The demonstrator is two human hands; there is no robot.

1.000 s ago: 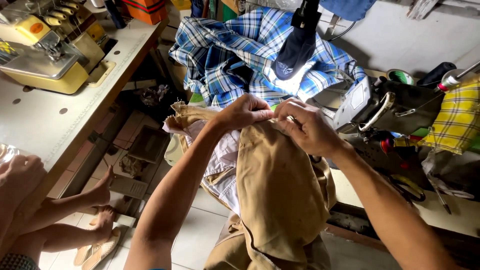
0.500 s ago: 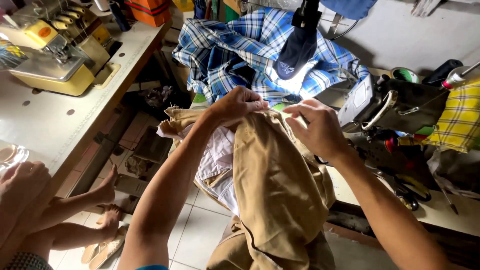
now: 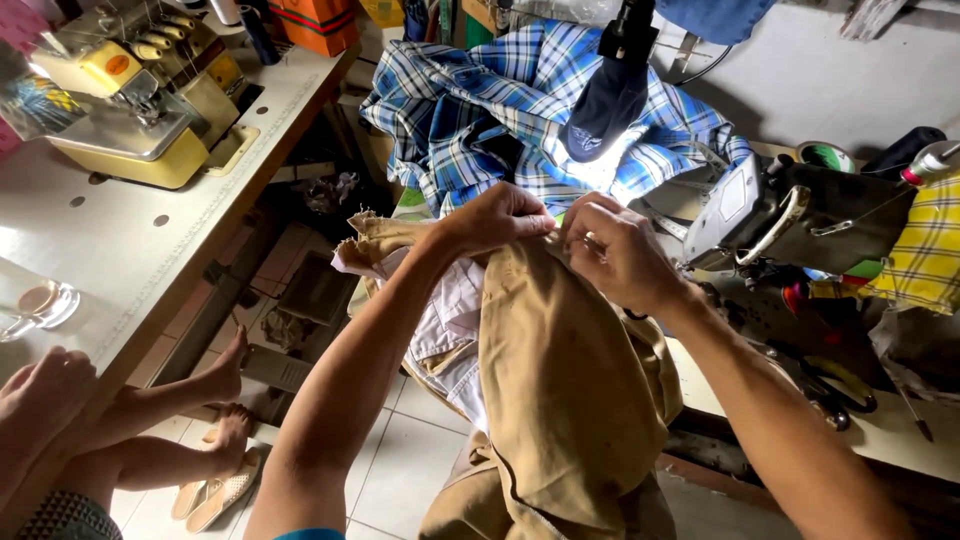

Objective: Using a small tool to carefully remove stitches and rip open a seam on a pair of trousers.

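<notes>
Both the left hand (image 3: 500, 217) and right hand (image 3: 612, 250) have their fingers pinched shut on the top edge of soft tan trousers (image 3: 570, 390), draped in folds over a lap, pale lining showing, beside a crumpled plaid cloth (image 3: 480, 110).

A: What's on the L side?
B: Yellow-and-grey overlock sewing machine (image 3: 140, 110) on a white worktable (image 3: 130, 260), clear glass cup (image 3: 40, 303) nr its edge. Another person's bare feet (image 3: 228, 400) under it, by tan slippers (image 3: 215, 495).
A: Ahead?
B: Blue plaid cloth (image 3: 470, 110), lit dark lamp (image 3: 605, 100), black sewing machine (image 3: 800, 215), yellow checked fabric (image 3: 925, 255) on the R.
</notes>
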